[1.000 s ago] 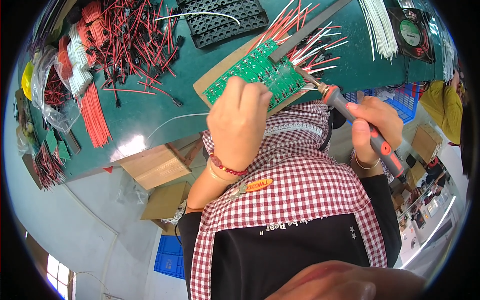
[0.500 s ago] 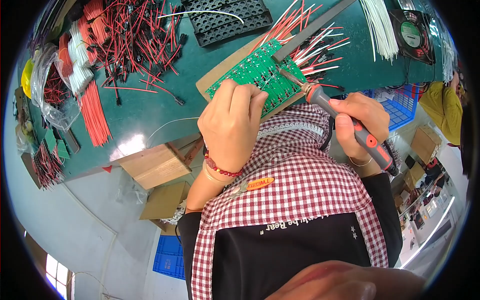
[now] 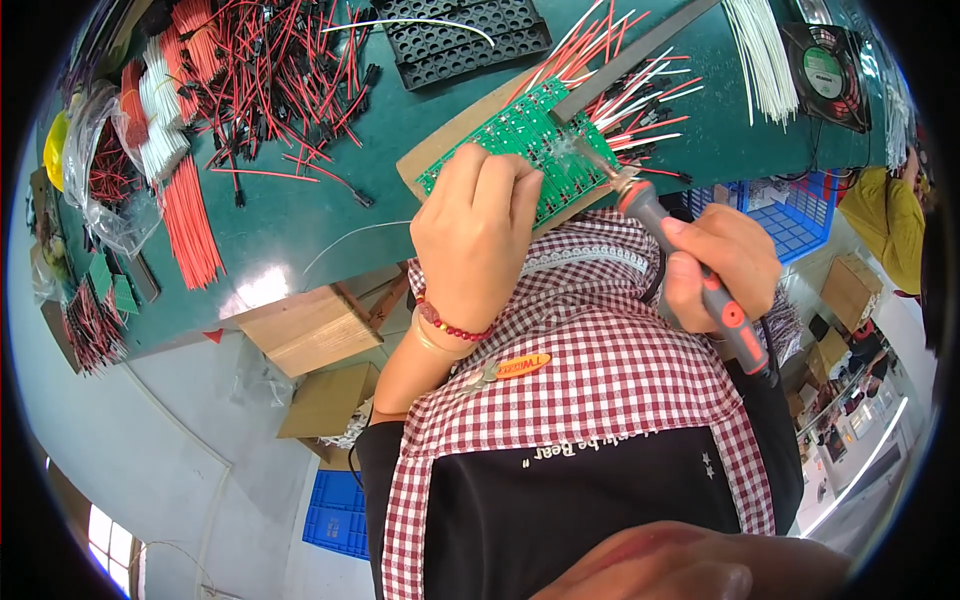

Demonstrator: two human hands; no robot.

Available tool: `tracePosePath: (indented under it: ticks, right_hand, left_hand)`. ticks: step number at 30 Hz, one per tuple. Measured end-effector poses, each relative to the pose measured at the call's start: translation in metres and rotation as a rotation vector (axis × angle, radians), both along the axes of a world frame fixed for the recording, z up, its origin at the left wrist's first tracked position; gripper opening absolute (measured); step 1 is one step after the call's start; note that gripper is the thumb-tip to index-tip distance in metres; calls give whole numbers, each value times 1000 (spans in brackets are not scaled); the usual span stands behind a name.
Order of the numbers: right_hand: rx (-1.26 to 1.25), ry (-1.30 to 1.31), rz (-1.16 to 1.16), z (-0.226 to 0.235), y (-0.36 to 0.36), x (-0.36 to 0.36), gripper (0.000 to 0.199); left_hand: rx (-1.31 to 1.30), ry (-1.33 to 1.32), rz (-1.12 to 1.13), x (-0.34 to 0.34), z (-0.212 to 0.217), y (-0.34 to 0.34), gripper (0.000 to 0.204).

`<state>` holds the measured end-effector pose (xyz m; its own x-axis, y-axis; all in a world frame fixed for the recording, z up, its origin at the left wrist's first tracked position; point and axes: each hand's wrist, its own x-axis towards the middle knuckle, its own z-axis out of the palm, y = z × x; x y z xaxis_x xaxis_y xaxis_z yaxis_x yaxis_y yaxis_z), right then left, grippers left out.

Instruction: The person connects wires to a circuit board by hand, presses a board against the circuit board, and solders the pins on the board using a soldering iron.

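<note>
The green circuit board (image 3: 510, 135) lies on a brown backing panel (image 3: 440, 150) at the near edge of the dark green surface (image 3: 300, 220), its long axis running from about 8 o'clock up to 2 o'clock across the view. The left hand (image 3: 478, 235) rests on the board's near half, fingers (image 3: 490, 180) curled and pressing down on it, possibly pinching something thin against it (too small to tell what). The right hand (image 3: 715, 265) sits off at 4 o'clock from the board, fingers closed around the grey and red handle of a soldering iron (image 3: 680, 260). The iron's long axis points toward 10 o'clock, and its tip (image 3: 585, 155) meets the board's right portion, just beside the left hand's fingertips and at about 2 o'clock from them; a faint wisp shows there. So the left hand is the nearer to the board, on it, while the right reaches it only through the tool. Red and white wire leads (image 3: 630, 75) fan out from the board's far edge toward 1 o'clock, beside a grey bar (image 3: 630, 55).
</note>
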<state>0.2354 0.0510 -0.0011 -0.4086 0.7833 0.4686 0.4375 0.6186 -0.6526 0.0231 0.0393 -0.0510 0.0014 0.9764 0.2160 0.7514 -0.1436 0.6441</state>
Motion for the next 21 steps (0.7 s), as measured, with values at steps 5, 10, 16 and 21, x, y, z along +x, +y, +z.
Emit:
tracePosePath:
  ticks: [5, 10, 16, 21]
  right_hand:
    - [-22, -16, -20, 2, 2, 7, 22]
    - [-48, -14, 8, -1, 1, 6, 21]
    - [-57, -11, 23, 1, 4, 8, 21]
    - [-55, -7, 46, 3, 2, 10, 22]
  left_hand:
    - [47, -69, -16, 0, 1, -3, 13]
    - [44, -52, -22, 5, -2, -1, 13]
    - [41, -34, -23, 9, -4, 0, 13]
    - [43, -14, -30, 11, -4, -2, 13]
